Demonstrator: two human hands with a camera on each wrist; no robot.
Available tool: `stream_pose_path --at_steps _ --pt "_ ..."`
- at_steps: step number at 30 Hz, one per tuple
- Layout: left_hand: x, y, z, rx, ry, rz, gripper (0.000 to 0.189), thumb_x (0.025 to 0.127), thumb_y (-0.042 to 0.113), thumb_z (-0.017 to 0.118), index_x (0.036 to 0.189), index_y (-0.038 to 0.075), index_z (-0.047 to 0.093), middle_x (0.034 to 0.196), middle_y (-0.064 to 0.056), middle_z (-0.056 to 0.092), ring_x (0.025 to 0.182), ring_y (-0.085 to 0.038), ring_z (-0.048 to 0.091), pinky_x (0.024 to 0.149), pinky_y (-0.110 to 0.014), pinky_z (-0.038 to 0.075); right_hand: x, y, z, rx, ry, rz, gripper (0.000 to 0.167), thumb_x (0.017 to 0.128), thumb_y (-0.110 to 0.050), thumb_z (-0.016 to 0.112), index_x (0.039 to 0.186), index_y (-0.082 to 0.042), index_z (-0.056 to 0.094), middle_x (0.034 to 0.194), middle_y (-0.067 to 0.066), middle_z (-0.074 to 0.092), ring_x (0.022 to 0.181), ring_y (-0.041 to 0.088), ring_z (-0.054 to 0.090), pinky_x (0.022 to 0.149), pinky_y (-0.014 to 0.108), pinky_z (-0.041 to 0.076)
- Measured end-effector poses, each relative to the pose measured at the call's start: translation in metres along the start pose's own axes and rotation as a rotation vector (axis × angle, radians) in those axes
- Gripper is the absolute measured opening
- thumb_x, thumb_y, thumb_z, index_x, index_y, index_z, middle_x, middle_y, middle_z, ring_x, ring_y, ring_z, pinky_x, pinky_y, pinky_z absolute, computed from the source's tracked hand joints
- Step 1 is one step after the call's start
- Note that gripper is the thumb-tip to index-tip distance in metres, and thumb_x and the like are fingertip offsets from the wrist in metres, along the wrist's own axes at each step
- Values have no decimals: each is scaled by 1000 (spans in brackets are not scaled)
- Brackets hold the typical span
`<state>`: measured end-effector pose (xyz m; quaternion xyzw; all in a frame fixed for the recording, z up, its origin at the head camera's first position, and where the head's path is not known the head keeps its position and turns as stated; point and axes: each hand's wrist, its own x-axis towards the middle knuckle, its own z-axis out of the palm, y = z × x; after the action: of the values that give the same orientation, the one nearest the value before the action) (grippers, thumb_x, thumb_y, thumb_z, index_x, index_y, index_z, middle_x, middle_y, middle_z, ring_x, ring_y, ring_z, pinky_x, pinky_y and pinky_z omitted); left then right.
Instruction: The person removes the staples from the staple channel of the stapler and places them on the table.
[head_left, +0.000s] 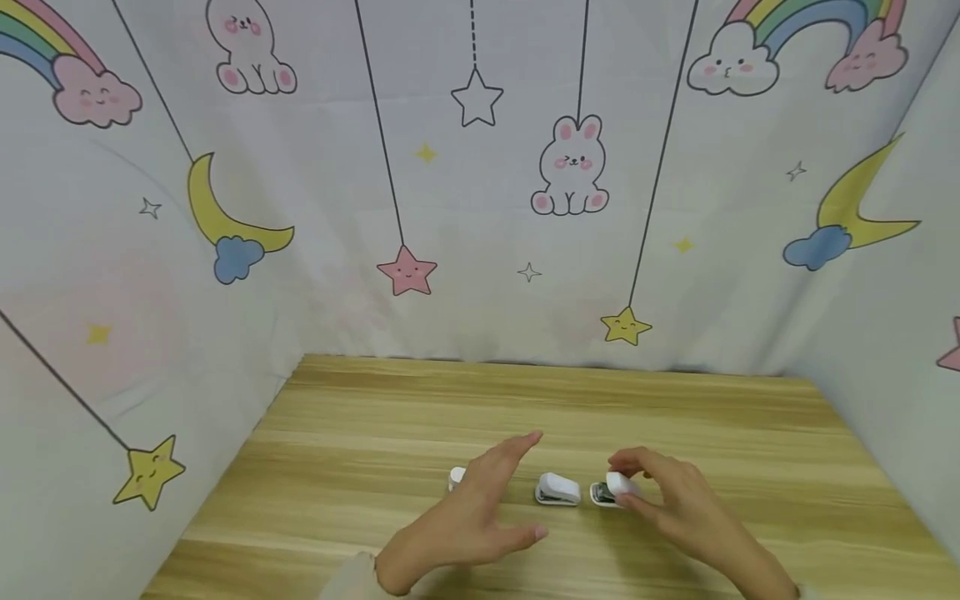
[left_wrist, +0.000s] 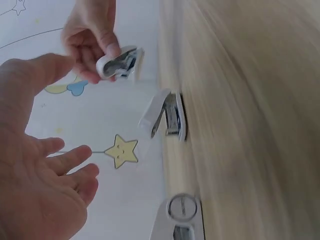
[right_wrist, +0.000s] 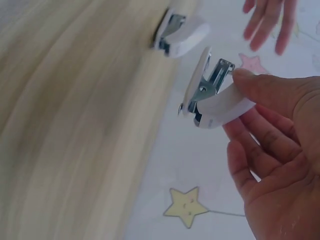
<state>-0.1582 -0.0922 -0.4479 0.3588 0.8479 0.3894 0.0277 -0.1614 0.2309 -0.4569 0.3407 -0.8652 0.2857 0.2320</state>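
Note:
My right hand [head_left: 686,504] pinches a small white stapler [right_wrist: 225,109] by its top arm, thumb on one side and fingers on the other. The stapler gapes wide, its metal magazine [right_wrist: 221,75] exposed between arm and base. A second white stapler [head_left: 558,488] sits on the table just left of it, its arm raised from the base in the left wrist view. Over the table to the left hovers my left hand [head_left: 472,508], fingers spread and holding nothing. Partly hidden behind that hand is a third white object [head_left: 456,477]; a round disc [left_wrist: 183,207] shows on its end.
The wood-grain table [head_left: 360,417] ends at a white cloth backdrop [head_left: 480,208] printed with stars, moons and rabbits. Cloth also borders the table at left and right. The white things stand in a row across the table's middle.

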Motion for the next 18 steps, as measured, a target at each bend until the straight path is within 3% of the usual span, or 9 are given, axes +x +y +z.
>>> stream_pose_path --at_steps 4,9,13,18 --pt "14 4 15 -12 -9 29 88 99 38 77 170 30 26 172 1 41 157 -23 44 124 -53 43 4 -7 -1 13 -5 -17 50 76 -2 93 119 -17 73 109 -8 81 97 7 75 93 10 50" --pt "39 13 40 166 57 64 65 95 32 80 154 19 56 154 -1 63 140 -21 58 111 -41 50 3 -4 -2 -33 -3 -26 48 74 -1 93 115 -17 73 104 -10 80 94 7 74 85 23 57" --pt "67 21 62 337 101 -4 42 94 36 82 132 21 74 136 4 74 129 -17 65 102 -40 47 -3 4 -3 -47 -12 -6 45 74 -1 93 112 -15 74 102 -10 79 92 5 73 80 32 59" --pt "89 18 84 433 110 -61 27 90 41 87 113 28 82 121 11 79 117 -13 68 99 -42 45 -10 11 -3 -20 -46 36 43 75 0 93 111 -15 74 102 -11 79 93 2 72 79 33 61"
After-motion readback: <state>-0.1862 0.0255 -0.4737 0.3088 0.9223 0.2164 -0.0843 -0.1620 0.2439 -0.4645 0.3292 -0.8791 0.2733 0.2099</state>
